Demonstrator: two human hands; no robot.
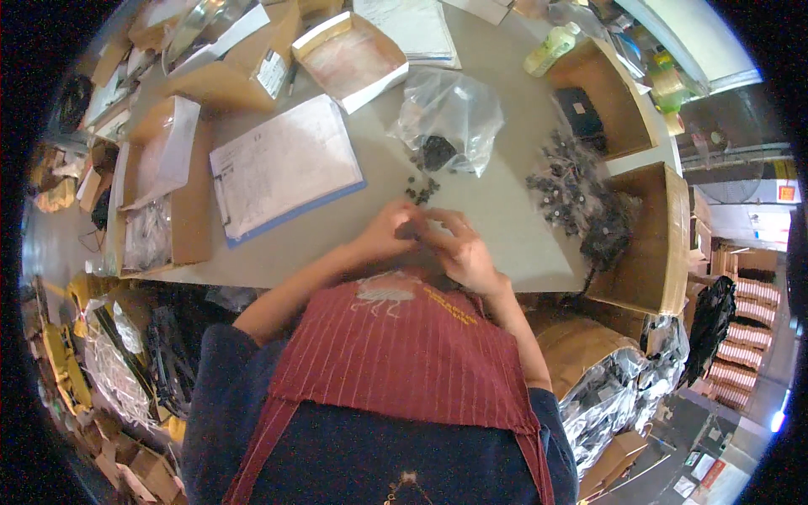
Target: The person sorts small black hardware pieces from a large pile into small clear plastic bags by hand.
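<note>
Close in front of my apron, my left hand (386, 233) and my right hand (461, 251) meet over the table's near edge. Both are closed, their fingertips pinching a small dark part (409, 230) whose exact kind I cannot make out. Just beyond them several small black pieces (421, 188) lie loose on the table. Behind these rests a clear plastic bag (454, 114), with a clump of black pieces (438, 153) at its near end. Many more small dark parts (562, 183) are spread in clear plastic at the right.
A clipboard with paper (286, 164) lies at the left, beside open cardboard boxes (192, 210). A shallow white-edged box (349, 63) and papers (408, 29) sit farther back. On the right stand an open carton (652, 236), another carton (610, 93) and a bottle (551, 50).
</note>
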